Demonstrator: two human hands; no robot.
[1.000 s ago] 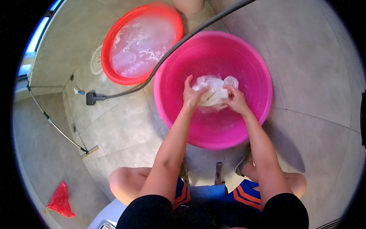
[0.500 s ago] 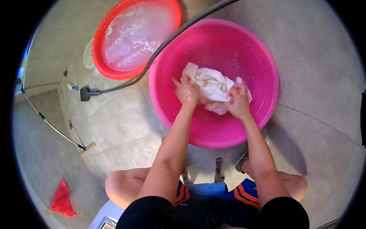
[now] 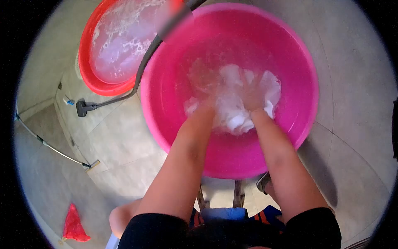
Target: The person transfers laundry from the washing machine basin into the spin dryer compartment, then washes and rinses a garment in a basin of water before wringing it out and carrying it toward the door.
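Note:
A large pink basin (image 3: pixel 166 137) of water stands on the floor in front of me. White cloth (image 3: pixel 234 120) lies bunched and spread under the water in its middle. Both of my hands are down in the water. My left hand (image 3: pixel 203 79) is at the left side of the cloth, blurred by the water, so its fingers are not clear. On the cloth's right part rests my right hand (image 3: pixel 252 93), fingers stretched out and apart, touching the fabric.
A red basin (image 3: pixel 85 62) with sudsy water stands at the upper left. A grey hose (image 3: pixel 145 62) runs past the pink rim to a dark nozzle head (image 3: pixel 81 108). Farther left are a long-handled squeegee (image 3: pixel 62 153) and a red cloth (image 3: pixel 74 226) on the floor.
Both hands have gone down into the water with the white cloth, which was bunched up between them at the surface. The cloth is now submerged and more spread out. The view has moved closer.

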